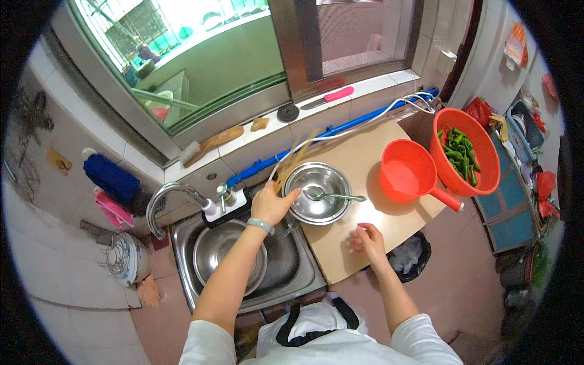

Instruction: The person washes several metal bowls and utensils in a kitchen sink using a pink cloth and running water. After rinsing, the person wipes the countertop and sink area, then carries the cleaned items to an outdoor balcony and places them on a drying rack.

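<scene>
My left hand (273, 203), with a pale bangle at the wrist, is at the left rim of a shiny steel bowl (315, 212). Thin yellow-brown sticks (294, 162), blurred by motion, rise from its fingers. My left thumb reaches over the bowl's rim. Inside the bowl rests a metal spoon (317, 193), its handle jutting past the right rim. My right hand (372, 242) hovers by the front part of the beige board (333, 260), fingers bent and partly blurred. Whether it holds anything small is unclear.
Left of the board is a steel sink (285, 255) with a large basin (198, 255) under a curved faucet (157, 200). To the right are a red dipper (406, 171) and a red basin (490, 171) of green peppers (461, 153). A knife (319, 101) lies on the sill.
</scene>
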Action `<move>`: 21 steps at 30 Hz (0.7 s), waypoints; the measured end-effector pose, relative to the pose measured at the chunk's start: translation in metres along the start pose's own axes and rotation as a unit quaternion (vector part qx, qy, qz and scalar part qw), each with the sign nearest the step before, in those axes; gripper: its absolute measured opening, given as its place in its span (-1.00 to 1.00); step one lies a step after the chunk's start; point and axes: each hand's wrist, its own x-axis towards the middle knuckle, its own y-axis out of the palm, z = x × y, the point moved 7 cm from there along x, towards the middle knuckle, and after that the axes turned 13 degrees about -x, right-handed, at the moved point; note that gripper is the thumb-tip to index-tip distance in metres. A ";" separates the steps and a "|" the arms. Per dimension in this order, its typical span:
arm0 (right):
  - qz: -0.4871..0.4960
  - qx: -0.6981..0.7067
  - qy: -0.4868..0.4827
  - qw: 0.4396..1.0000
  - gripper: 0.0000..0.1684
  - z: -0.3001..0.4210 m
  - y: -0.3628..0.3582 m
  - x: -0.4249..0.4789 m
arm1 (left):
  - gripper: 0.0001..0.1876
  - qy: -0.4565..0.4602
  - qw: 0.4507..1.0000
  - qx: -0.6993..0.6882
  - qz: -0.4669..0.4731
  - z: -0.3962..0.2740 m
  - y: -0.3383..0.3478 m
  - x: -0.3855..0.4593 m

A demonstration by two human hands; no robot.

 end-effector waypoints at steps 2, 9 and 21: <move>0.043 0.042 0.030 0.998 -0.28 0.012 0.015 0.013 | -0.35 -0.056 0.995 -0.068 0.051 0.034 0.017 0.010; 0.152 0.038 -0.004 0.988 -0.33 0.036 0.053 0.063 | -0.66 -0.299 0.868 -0.353 0.180 0.068 0.064 0.003; 0.149 0.072 -0.031 0.986 -0.49 0.040 0.045 0.068 | -0.96 -0.318 0.797 -0.485 0.167 0.065 0.089 -0.030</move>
